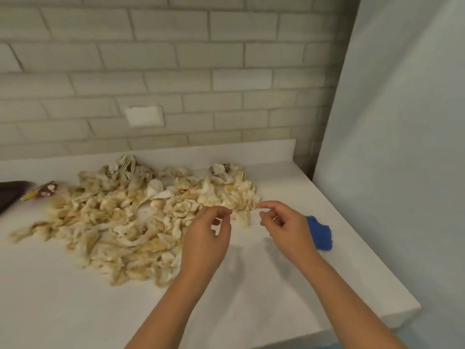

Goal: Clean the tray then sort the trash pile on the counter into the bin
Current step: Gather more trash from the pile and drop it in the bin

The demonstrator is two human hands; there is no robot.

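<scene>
White bench (75, 298) is filling most of the view, and the trash pile (120, 222), all crumpled yellow-stained paper, is sprawling across its far left part. Left hand (208, 238) and right hand (284, 230) are hovering at the pile's near right edge, fingers (224, 215) curling narrow. Can't tell if they're pinching anything. Blue cloth (320, 234) is sitting just right of the right hand, and a wrapper (41, 191) is lying at the pile's far left.

Person, two arms in view: left hand (206, 238) and right hand (284, 230), ungloved; left forearm (171, 306) and right forearm (352, 298), bare to frame edge.
</scene>
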